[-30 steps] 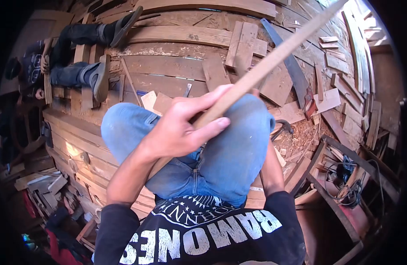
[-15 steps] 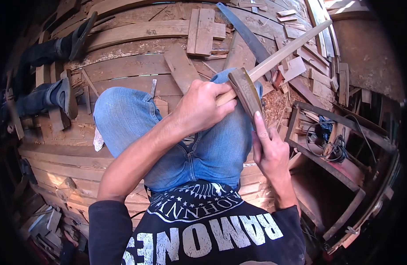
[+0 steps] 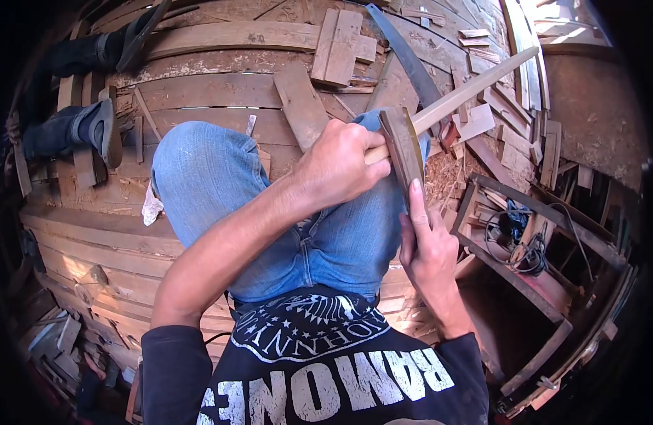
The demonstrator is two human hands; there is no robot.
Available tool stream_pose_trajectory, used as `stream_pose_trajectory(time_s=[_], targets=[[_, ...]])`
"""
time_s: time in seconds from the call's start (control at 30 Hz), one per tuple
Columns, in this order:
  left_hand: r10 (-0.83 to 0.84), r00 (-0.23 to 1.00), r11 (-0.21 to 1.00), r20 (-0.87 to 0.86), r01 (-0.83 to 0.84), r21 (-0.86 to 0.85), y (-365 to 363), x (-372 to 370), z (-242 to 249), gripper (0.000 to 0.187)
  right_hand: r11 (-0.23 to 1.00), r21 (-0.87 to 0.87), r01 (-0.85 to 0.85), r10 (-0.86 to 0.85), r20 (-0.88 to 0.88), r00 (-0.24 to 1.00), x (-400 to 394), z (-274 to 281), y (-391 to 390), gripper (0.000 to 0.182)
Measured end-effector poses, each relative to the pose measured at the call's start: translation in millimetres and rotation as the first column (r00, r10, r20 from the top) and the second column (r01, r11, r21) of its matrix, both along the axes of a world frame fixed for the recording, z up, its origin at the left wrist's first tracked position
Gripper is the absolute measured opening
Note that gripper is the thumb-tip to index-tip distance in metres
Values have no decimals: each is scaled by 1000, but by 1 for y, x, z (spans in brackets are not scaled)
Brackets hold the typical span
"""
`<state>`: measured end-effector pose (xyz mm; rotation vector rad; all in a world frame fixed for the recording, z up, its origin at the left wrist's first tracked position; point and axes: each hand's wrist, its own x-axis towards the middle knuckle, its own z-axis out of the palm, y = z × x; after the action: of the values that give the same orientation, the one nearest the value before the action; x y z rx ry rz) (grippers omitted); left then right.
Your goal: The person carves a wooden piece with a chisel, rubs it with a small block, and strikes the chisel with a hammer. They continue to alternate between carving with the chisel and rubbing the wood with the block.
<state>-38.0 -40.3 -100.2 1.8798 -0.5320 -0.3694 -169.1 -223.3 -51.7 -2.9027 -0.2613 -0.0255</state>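
My left hand (image 3: 347,159) is closed round the near end of a long pale wooden stick (image 3: 482,88), which slants up to the right past my knee. Across the stick lies a flat dark brown tool (image 3: 403,145) with a yellowish edge; its exact kind I cannot make out. My right hand (image 3: 432,244) grips the lower end of this tool, thumb stretched along its face. Both hands are above my thigh in blue jeans (image 3: 362,234), with the tool just beyond my left fingers.
A handsaw (image 3: 408,60) lies on the plank floor among boards (image 3: 301,106) and wood shavings (image 3: 447,180). At right stands a wooden frame (image 3: 528,280) with cables (image 3: 528,251) by it. Another person's shoes (image 3: 103,134) and legs are at upper left.
The view has shifted slightly, so floor things appear farther right. Both hands keep their hold, and the stick's far end sits a little lower in the view.
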Motion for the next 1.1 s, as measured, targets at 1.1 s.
stream_pose_trajectory(time_s=[1.1], targets=[[52,996,998,70,-53,16,4,-19,11,45,993,-114,12,5,151,989,5,3,-8,68]])
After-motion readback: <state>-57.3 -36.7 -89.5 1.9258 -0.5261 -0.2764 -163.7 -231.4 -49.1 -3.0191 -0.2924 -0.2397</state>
